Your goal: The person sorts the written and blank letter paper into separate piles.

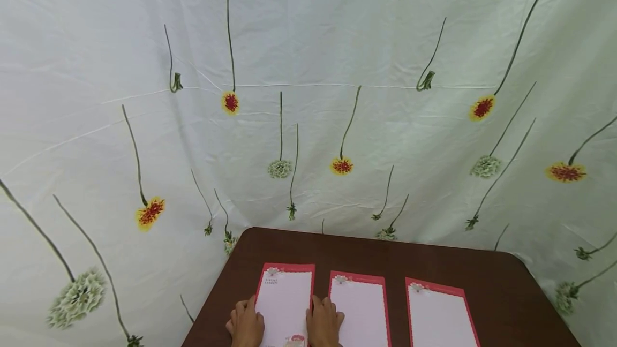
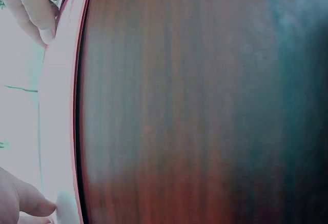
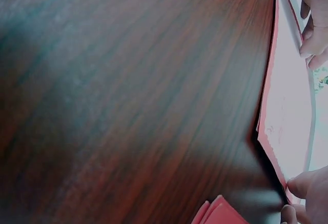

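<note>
Three white sheets with red borders and a flower at the upper left corner lie in a row on the dark wooden table (image 1: 366, 250). My left hand (image 1: 247, 324) grips the left edge of the leftmost sheet (image 1: 284, 304), while my right hand (image 1: 324, 323) holds its right edge. Small dark print shows near that sheet's top, and a picture is partly visible low on it. Both wrist views show thumbs and fingers pinching the sheet's edges, seen almost edge-on. To the right of my right hand lies the middle sheet (image 1: 361, 309).
The third sheet (image 1: 441, 312) lies farther right on the table. In the right wrist view, red layered edges (image 3: 220, 214) show at the bottom. A white curtain (image 1: 308, 42) printed with flowers and stems hangs behind the table's far edge.
</note>
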`<action>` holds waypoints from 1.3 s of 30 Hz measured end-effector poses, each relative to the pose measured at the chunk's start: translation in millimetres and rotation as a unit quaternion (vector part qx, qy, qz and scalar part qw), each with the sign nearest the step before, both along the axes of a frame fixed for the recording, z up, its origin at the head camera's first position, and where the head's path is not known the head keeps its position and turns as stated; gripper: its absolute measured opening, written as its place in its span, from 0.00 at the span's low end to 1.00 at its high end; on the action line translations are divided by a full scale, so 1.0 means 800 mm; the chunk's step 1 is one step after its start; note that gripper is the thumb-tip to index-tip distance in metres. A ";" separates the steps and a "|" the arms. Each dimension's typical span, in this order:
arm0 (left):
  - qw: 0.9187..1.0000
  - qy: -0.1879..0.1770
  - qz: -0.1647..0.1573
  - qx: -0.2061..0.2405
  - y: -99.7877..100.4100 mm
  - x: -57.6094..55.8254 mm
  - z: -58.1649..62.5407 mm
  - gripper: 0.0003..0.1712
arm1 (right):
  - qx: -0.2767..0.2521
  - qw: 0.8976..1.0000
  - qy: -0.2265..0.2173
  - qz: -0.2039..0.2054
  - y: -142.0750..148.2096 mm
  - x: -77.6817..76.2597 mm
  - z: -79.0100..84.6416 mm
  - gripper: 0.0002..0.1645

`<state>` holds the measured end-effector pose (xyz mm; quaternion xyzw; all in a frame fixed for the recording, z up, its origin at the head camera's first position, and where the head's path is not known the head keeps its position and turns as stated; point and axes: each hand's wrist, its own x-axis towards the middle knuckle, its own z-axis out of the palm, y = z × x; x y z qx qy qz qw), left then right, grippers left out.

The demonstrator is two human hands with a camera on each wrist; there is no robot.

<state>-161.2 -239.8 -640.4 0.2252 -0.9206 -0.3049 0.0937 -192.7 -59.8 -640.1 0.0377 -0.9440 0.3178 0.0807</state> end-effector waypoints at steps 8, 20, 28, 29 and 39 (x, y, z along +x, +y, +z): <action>1.000 0.009 0.000 0.002 0.003 -0.006 0.001 0.30 | -0.009 1.000 0.013 0.006 0.006 -0.004 0.004 0.18; 0.994 0.093 -0.034 -0.037 0.041 -0.011 0.002 0.25 | -0.029 0.999 0.032 -0.020 0.053 -0.011 0.020 0.20; 0.988 0.123 -0.075 -0.048 0.078 -0.014 -0.004 0.21 | -0.019 0.996 0.048 -0.067 0.120 -0.015 0.023 0.20; 0.988 0.123 -0.085 -0.049 0.084 -0.014 -0.006 0.21 | -0.012 0.996 0.045 -0.072 0.130 -0.015 0.023 0.21; 0.973 0.114 -0.194 -0.045 0.138 -0.013 -0.002 0.23 | 0.031 0.991 -0.033 -0.126 0.210 -0.011 0.014 0.26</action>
